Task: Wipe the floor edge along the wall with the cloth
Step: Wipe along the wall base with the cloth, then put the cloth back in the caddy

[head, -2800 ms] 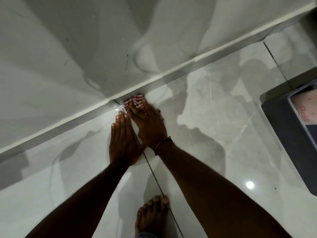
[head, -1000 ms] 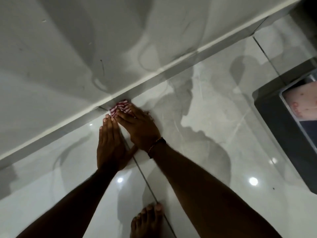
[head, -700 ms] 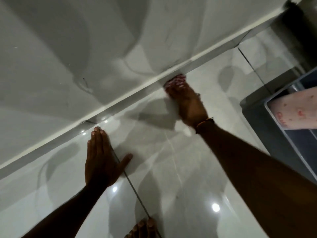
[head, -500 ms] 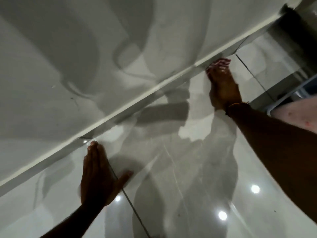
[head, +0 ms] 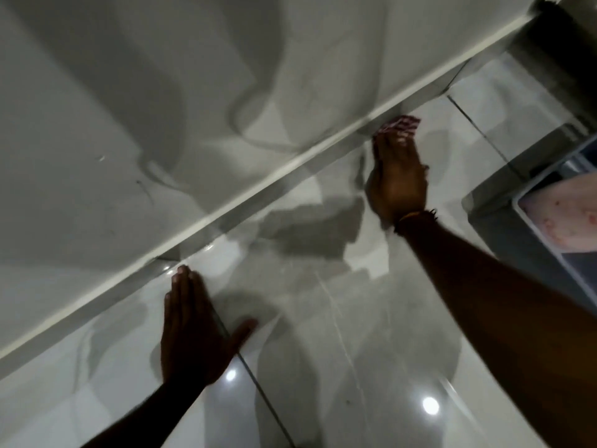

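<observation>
A red-and-white striped cloth (head: 402, 124) lies on the glossy tiled floor (head: 323, 312) right against the grey skirting strip (head: 252, 202) at the foot of the white wall (head: 145, 108). My right hand (head: 395, 176) presses flat on the cloth, fingers pointing at the wall; only the cloth's far end shows past the fingertips. A thread bracelet sits on that wrist. My left hand (head: 190, 331) rests flat on the floor at lower left, fingers together, thumb spread, fingertips close to the skirting, holding nothing.
A dark grey box or furniture base (head: 517, 227) with a pale-rimmed top and pink patterned surface (head: 562, 218) stands at the right. A dark corner (head: 555, 30) closes the wall at top right. Tile joints cross the floor.
My right hand slid the cloth along the wall edge to the right, away from my left hand, then came back a little leftward. My left hand stayed planted on the floor.
</observation>
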The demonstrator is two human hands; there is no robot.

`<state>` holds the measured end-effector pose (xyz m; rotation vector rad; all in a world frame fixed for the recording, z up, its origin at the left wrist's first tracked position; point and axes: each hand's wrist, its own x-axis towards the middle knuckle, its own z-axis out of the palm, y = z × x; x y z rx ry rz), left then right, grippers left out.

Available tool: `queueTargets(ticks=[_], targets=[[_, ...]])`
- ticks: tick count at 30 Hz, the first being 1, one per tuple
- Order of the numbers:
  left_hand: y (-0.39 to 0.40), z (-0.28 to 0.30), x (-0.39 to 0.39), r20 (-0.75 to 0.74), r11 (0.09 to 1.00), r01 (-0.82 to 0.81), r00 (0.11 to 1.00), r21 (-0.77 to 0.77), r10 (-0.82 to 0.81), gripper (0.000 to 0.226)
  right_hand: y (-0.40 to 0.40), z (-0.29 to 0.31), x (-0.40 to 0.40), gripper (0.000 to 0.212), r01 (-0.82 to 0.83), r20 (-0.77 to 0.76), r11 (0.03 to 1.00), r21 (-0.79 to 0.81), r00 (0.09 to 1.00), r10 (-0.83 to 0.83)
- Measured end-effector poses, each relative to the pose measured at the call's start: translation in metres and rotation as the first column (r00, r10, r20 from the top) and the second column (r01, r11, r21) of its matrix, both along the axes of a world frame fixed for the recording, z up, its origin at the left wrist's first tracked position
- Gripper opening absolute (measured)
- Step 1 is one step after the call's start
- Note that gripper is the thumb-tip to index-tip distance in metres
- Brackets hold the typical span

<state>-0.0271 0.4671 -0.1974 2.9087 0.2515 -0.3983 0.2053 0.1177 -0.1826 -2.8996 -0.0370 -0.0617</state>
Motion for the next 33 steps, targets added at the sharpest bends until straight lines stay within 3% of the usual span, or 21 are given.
queueTargets(ticks=[3, 9, 12, 15, 17, 20, 22, 26, 29, 31, 33], targets=[[0.002, 0.000, 0.000, 0.017, 0.999, 0.018, 1.000, 0.032, -0.018, 0.135, 0.085, -0.006, -0.060, 0.067, -0.019, 0.031, 0.988, 0.154, 0.999, 0.014], [0.008, -0.008, -0.006, 0.095, 0.996, 0.081, 0.992, 0.023, -0.083, 0.127, 0.230, -0.004, -0.154, 0.071, -0.133, 0.004, 0.961, 0.241, 0.991, 0.137], [0.009, -0.009, -0.008, 0.097, 0.993, 0.118, 0.988, 0.028, -0.120, 0.118, 0.237, -0.002, -0.163, 0.068, -0.275, -0.067, 0.936, 0.221, 0.953, 0.295], [0.010, -0.010, -0.010, 0.129, 0.988, 0.152, 0.979, 0.032, -0.155, 0.113, 0.233, 0.001, -0.165, 0.056, -0.454, -0.038, 0.822, 0.344, 0.868, 0.496], [0.010, -0.006, -0.007, 0.097, 0.986, 0.163, 0.982, 0.023, -0.164, 0.116, 0.228, 0.003, -0.159, 0.051, -0.486, -0.026, 0.775, 0.405, 0.841, 0.541], [0.012, 0.014, -0.005, -0.012, 0.985, 0.174, 0.985, -0.007, -0.174, 0.126, 0.219, 0.025, -0.152, 0.053, -0.437, -0.139, 0.720, 0.539, 0.797, 0.588], [0.008, 0.033, -0.012, -0.033, 0.979, 0.202, 0.979, -0.022, -0.203, 0.129, 0.204, 0.047, -0.156, 0.049, -0.290, -0.214, 0.705, 0.647, 0.819, 0.533], [-0.031, 0.077, -0.038, -0.124, 0.961, 0.270, 0.953, -0.057, -0.275, 0.125, 0.135, 0.092, -0.198, 0.046, 0.096, -0.293, 0.625, 0.775, 0.931, 0.220], [-0.087, 0.113, -0.047, -0.115, 0.867, 0.489, 0.860, -0.091, -0.497, 0.114, 0.066, 0.133, -0.241, 0.054, 0.304, -0.365, 0.544, 0.782, 0.931, 0.003], [-0.132, 0.134, -0.048, -0.091, 0.809, 0.578, 0.805, -0.110, -0.587, 0.109, 0.023, 0.159, -0.268, 0.042, 0.364, -0.359, 0.473, 0.803, 0.928, -0.104], [-0.184, 0.158, -0.047, -0.028, 0.740, 0.653, 0.747, -0.160, -0.665, 0.106, -0.025, 0.187, -0.296, 0.045, 0.410, -0.324, 0.472, 0.781, 0.911, -0.255]])
